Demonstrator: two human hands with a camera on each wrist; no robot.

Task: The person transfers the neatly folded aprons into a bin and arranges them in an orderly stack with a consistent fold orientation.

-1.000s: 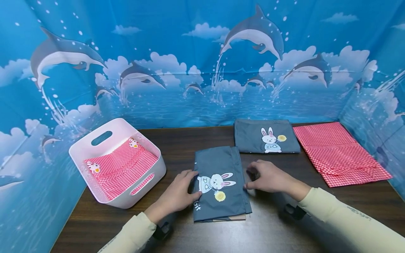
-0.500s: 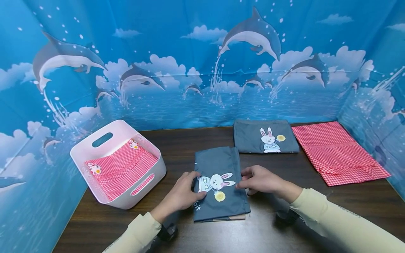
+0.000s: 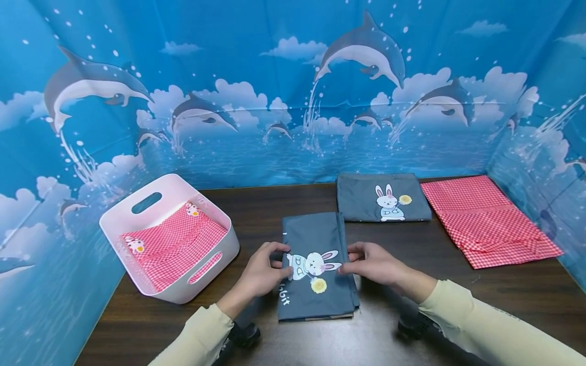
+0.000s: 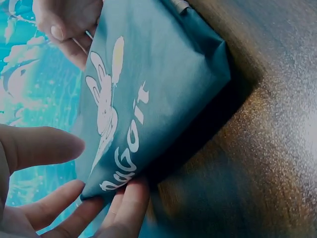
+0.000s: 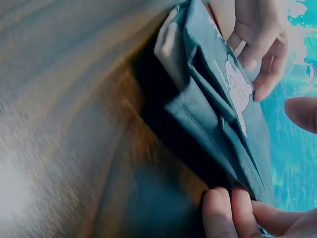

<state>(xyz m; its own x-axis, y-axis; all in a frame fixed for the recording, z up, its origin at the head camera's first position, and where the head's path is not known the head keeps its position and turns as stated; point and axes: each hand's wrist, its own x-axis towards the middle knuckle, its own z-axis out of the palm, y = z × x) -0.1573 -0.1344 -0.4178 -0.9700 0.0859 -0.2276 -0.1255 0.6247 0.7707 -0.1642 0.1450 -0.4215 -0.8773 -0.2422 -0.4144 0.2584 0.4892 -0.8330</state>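
A folded dark grey cloth (image 3: 316,300) with a white rabbit print lies in the middle of the table. My left hand (image 3: 262,272) holds its left edge, with fingers (image 4: 131,203) tucked under the cloth and the thumb above. On the opposite edge, my right hand (image 3: 373,263) has its fingers (image 5: 218,210) curled beneath and its thumb over the top. Both wrist views show dark shadow below the cloth's near end, where stacked folds and a beige layer (image 5: 171,49) stick out. How far the fingers reach underneath is hidden.
At left stands a white basket (image 3: 231,249) with a folded red gingham cloth (image 3: 176,244) inside. Behind the middle cloth lies another dark grey rabbit-print cloth (image 3: 357,198). A red gingham cloth (image 3: 490,218) is spread at right. A dolphin-print curtain (image 3: 293,147) closes off the table's back.
My right hand has moved left from beside the cloth onto its right edge. The left hand has shifted slightly along the left edge, and the cloth's layers look more aligned.
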